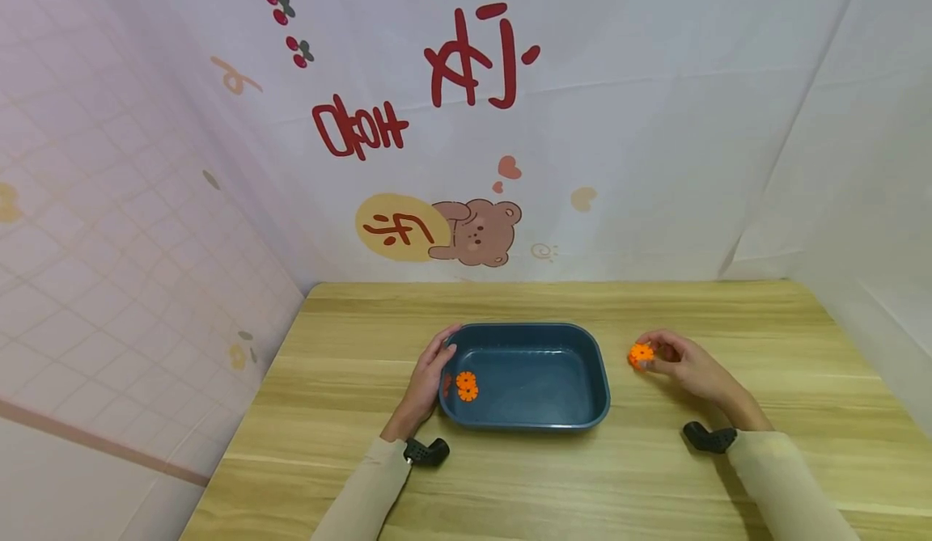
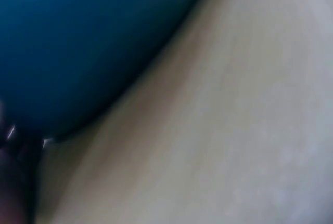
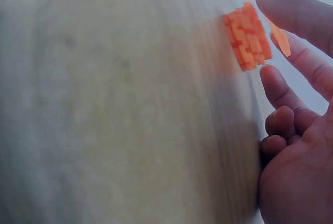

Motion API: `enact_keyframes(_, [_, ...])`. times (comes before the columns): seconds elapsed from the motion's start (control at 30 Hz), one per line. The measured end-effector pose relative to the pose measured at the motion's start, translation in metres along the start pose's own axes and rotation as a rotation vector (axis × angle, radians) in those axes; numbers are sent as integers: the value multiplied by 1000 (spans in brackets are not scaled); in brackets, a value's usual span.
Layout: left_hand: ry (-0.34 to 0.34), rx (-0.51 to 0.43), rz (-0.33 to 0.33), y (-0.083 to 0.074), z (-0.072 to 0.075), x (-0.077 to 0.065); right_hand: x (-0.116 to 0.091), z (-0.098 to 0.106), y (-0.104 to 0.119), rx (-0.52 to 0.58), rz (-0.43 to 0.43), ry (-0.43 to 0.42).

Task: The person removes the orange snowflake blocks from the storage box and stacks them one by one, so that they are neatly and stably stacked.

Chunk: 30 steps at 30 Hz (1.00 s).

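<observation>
A dark blue rectangular tray [image 1: 539,387] sits on the table, and my left hand [image 1: 424,383] grips its left rim. Inside at the left lie two orange notched discs [image 1: 468,387], touching each other. Right of the tray, my right hand [image 1: 684,367] pinches a single orange notched disc [image 3: 281,39] between thumb and finger. Beside those fingertips is a stack of several orange discs [image 3: 248,37]; in the head view the orange discs [image 1: 641,353] overlap at the fingertips. The left wrist view is blurred, showing the tray's outer wall [image 2: 93,42] and little of the hand.
The light wood-grain table [image 1: 349,323] meets a white printed cloth wall [image 1: 641,161] at the back. A pale gridded sheet [image 1: 131,226] hangs at the left. Black wrist cameras [image 1: 709,437] are strapped over both sleeves.
</observation>
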<state>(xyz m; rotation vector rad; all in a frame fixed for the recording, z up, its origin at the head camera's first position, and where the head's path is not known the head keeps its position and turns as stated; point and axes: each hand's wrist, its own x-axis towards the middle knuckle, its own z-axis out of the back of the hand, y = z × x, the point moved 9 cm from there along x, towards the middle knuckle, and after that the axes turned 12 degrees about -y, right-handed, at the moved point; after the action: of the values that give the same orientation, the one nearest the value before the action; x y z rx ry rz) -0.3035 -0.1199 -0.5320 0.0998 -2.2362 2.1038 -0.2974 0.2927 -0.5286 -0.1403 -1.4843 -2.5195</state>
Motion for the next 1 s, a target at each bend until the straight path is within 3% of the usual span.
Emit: enact_keyframes(1.0, [8,-11,6,-1,-1,0,0,-4,2,-68,-6,-10])
